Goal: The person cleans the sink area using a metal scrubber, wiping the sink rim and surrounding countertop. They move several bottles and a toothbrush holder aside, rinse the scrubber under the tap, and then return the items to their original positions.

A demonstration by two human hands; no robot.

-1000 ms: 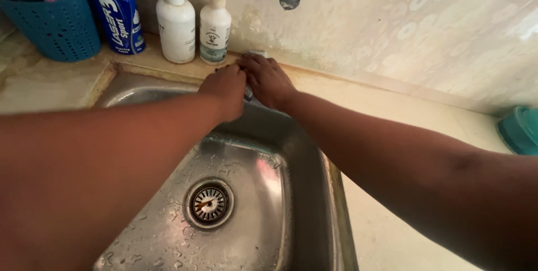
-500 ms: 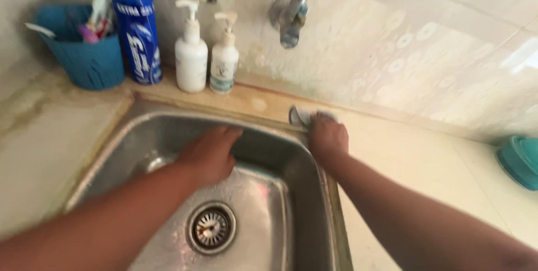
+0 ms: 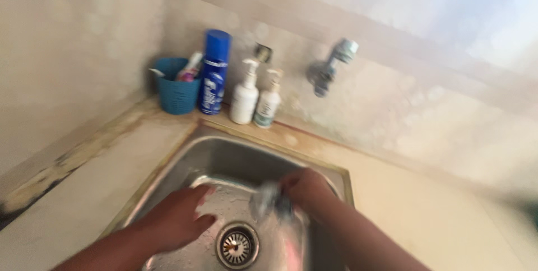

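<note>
My right hand (image 3: 305, 188) is down inside the steel sink (image 3: 224, 156), closed on a grey metal scouring pad (image 3: 269, 199) that it holds just above the drain (image 3: 237, 244). My left hand (image 3: 176, 220) rests flat, fingers apart, on the wet sink floor left of the drain, and holds nothing. The picture is blurred by motion.
A wall tap (image 3: 330, 66) sticks out above the sink's back rim. On the ledge behind stand two white pump bottles (image 3: 245, 96), a tall blue spray can (image 3: 213, 80) and a blue basket (image 3: 175, 91) with brushes. Beige counter lies on both sides.
My right hand took the scouring pad off the back ledge and brought it down into the sink. My left hand slid lower onto the basin floor. The camera pulled back and up.
</note>
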